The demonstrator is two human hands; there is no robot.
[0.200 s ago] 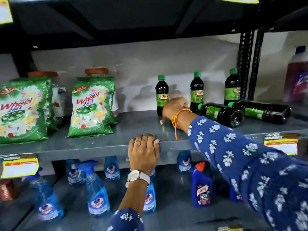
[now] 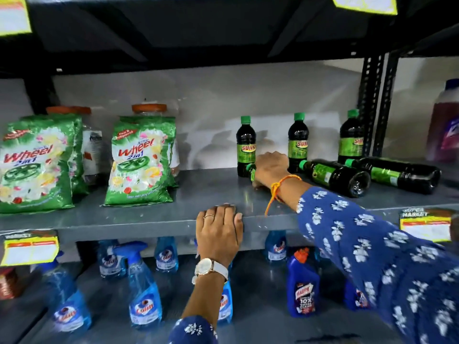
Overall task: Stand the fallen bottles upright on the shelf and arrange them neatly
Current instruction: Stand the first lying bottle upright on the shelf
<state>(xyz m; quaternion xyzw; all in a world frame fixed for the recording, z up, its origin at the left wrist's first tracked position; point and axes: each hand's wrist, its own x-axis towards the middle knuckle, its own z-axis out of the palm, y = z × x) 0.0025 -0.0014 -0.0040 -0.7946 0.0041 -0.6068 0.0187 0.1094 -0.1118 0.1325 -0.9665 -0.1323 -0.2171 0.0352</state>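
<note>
Three dark bottles with green caps and green labels stand upright at the back of the grey shelf (image 2: 149, 219): a left bottle (image 2: 246, 145), a middle bottle (image 2: 298, 142) and a right bottle (image 2: 350, 137). Two more lie on their sides at the right, the nearer fallen bottle (image 2: 335, 176) and the farther fallen bottle (image 2: 402, 173), caps pointing left. My right hand (image 2: 270, 170) is closed over another lying bottle; only its green cap (image 2: 252, 171) shows, left of the hand. My left hand (image 2: 218, 232) grips the shelf's front edge.
Green detergent packs (image 2: 140, 160) and jars with orange lids stand at the shelf's left. A black upright post (image 2: 372, 108) bounds the right side, with a purple jug (image 2: 444, 125) beyond it. Blue spray bottles (image 2: 144, 289) fill the shelf below. Price tags (image 2: 424, 224) hang on the shelf edge.
My right hand has shifted slightly right and down onto the lying bottle, whose green cap now shows beside the hand. The left hand stays on the shelf edge.
</note>
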